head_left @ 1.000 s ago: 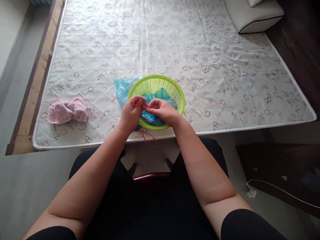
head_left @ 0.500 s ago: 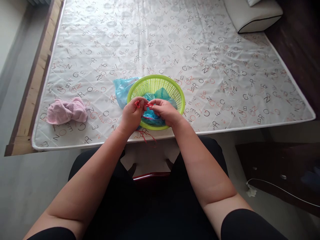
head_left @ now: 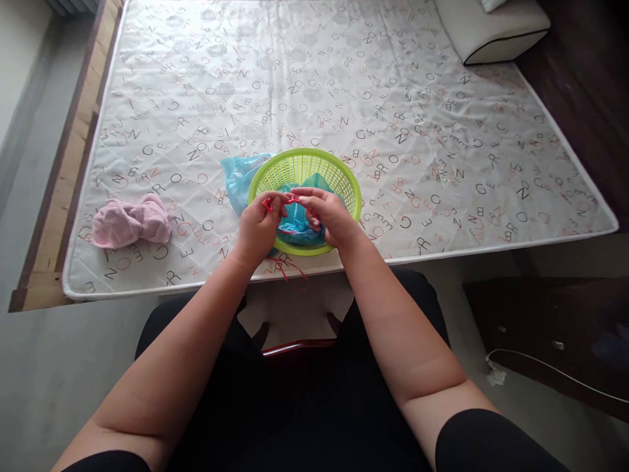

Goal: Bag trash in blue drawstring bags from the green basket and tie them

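Note:
Between my two hands runs a thin red cord (head_left: 293, 197), looped near the left thumb. My left hand (head_left: 260, 223) pinches one part of it over the near left rim of the basket. My right hand (head_left: 330, 215) holds another part with thumb and fingertips, its other fingers curled. Below them stands a green plastic basket (head_left: 352, 177) with blue plastic bag material (head_left: 295, 213) inside. Another light blue bag (head_left: 238, 180) lies against the basket's left side. Red cord ends (head_left: 289, 267) hang by the mattress edge under the basket.
A patterned mattress (head_left: 417, 131) lies under everything. A bunched pink cloth (head_left: 132, 221) is on its left. At the far right sits a cream cushion-like block (head_left: 496, 33). Dark wooden furniture (head_left: 531, 328) with a white cable stands at the lower right.
My right fingers have shifted along the red cord and raised slightly, with the lower fingers more curled. My left hand keeps its pinch. The basket stays in place.

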Tool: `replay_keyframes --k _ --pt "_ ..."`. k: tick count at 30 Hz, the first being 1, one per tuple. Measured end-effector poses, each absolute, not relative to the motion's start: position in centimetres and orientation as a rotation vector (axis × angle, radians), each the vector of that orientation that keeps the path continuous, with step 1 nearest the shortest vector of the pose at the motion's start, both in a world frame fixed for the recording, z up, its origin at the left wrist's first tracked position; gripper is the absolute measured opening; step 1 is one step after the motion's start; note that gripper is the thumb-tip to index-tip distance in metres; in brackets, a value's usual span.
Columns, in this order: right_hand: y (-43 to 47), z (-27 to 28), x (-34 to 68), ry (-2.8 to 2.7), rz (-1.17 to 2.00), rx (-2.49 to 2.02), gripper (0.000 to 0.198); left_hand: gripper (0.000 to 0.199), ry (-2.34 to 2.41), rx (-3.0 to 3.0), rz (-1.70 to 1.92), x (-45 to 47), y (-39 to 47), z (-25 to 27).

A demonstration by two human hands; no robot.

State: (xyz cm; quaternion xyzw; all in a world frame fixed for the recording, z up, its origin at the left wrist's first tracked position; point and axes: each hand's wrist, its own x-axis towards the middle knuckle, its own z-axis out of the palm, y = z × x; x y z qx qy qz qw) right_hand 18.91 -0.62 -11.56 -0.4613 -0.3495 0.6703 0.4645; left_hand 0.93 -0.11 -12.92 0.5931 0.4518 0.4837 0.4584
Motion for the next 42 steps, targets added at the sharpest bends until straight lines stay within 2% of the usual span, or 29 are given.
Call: replay_keyframes --k 9,18,24,30,33,42 --pt "-0.1 -12.1 18.7 -0.854 1.375 -1.194 0.049 0.031 1.188 1.439 1.257 1.0 -0.2 -13.3" --pt "1.3 -11.5 25.4 -0.694 1.083 -0.976 0.024 0.044 1.218 1.040 1.632 -2.8 3.4 -12.4" --pt "2.2 -12.2 28.0 -0.776 1.053 -1.136 0.019 0.038 1.120 0.853 1.581 -4.4 4.5 -12.8" --pt "2.5 -13.1 27.0 -0.572 1.014 -1.120 0.018 0.031 1.143 0.774 1.583 -4.3 4.4 -13.0" --pt "2.0 -12.4 26.7 -0.654 0.965 -1.142 0.023 0.030 1.133 0.825 1.516 -4.6 4.5 -12.4" --pt "-0.1 -10.3 24.1 -1.389 0.791 -1.262 0.063 0.033 1.069 1.010 1.346 -3.4 3.8 -12.0"
